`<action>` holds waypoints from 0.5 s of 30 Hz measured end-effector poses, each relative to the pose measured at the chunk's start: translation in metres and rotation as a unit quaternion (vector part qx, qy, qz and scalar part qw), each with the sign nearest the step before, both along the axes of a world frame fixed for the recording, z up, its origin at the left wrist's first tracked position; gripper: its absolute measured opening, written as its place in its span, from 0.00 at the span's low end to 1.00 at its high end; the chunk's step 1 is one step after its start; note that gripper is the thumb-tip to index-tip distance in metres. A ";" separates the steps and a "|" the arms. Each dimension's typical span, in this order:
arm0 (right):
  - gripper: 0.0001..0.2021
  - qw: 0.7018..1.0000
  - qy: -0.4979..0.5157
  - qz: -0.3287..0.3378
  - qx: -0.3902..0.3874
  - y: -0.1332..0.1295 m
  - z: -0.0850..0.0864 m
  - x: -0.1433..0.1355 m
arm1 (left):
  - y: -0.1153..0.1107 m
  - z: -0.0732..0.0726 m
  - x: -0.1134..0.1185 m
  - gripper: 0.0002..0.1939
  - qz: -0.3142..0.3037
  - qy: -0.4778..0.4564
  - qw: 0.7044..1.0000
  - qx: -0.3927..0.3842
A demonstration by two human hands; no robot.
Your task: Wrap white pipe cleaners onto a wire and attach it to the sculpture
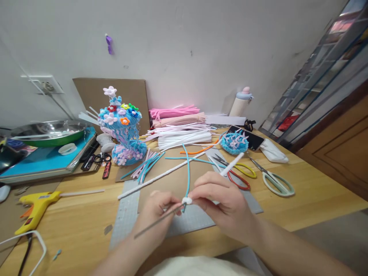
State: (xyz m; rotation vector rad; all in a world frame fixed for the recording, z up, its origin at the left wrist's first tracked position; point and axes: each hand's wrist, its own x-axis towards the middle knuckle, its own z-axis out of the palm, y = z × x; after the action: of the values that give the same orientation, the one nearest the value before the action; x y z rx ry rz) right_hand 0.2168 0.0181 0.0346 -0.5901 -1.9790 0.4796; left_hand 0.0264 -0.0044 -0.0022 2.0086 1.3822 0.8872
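Matt brown cardboard (165,176), glossy metal bowl (61,128), fuzzy, seemingly chenille white stems (184,138)

Part-hidden and blurred
The right hand (222,201) covers one end of the white piece (187,200); the shelf's (319,73) contents blur.

Left hand (161,209) and right hand (220,197) are meeting at lower centre, fingertips pinching close together; both bare forearms are angling inward from the bottom corners, right knuckles facing up.
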 end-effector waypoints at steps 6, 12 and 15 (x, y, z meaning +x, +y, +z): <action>0.12 0.978 -0.091 -0.137 0.127 0.007 -0.016 0.001 | -0.025 0.017 0.011 0.05 -0.117 0.033 0.969 0.216; 0.10 0.981 -0.144 -0.051 0.118 0.005 -0.007 0.009 | -0.005 0.061 -0.030 0.07 -0.035 0.128 0.943 0.306; 0.11 0.995 -0.080 0.027 0.055 0.002 0.004 0.011 | 0.012 0.053 -0.040 0.04 0.008 0.103 0.962 0.255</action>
State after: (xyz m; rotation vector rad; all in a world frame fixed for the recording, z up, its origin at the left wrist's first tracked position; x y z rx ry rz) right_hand 0.2282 0.0197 0.0391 -0.5211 -2.1639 0.3609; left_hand -0.0133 0.0077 0.0503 2.5380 1.3778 1.1600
